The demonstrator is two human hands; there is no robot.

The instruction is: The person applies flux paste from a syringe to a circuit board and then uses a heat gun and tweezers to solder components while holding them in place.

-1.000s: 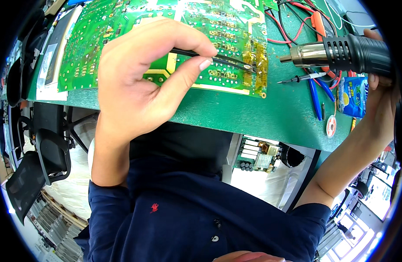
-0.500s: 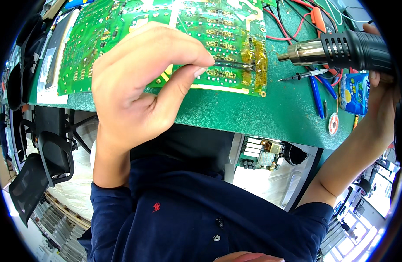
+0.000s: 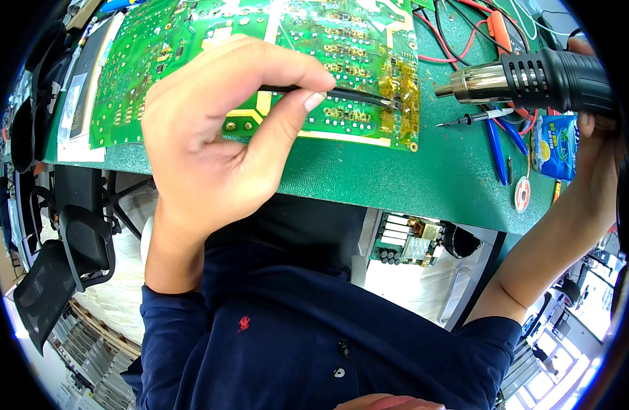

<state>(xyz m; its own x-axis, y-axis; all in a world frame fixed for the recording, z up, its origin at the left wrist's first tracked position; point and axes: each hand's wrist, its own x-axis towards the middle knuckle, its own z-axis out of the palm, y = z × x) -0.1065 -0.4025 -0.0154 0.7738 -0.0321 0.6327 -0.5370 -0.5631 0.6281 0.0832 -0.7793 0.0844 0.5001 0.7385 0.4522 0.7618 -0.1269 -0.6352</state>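
Between thumb and forefinger, my left hand (image 3: 222,130) pinches dark tweezers (image 3: 359,96). Their tips reach right, onto the edge of the amber tape (image 3: 408,96) at the right end of a large green circuit board (image 3: 133,82). Whether the tips grip a part there is too small to tell. At the right, my right hand (image 3: 594,126) is closed around a hot air gun (image 3: 543,78), black with a metal nozzle. The nozzle points left toward the taped end of the board, a short way off it.
Right of the board lie a soldering iron (image 3: 475,119), blue-handled pliers (image 3: 496,150), a solder spool (image 3: 522,194), a blue packet (image 3: 555,145) and red and black cables (image 3: 458,41). Below the table edge sits another circuit board (image 3: 410,240). A black chair (image 3: 82,239) stands at the left.
My left hand has turned slightly, so more of the tweezers shows, and their tips sit a touch lower at the tape. The hot air gun has barely moved.
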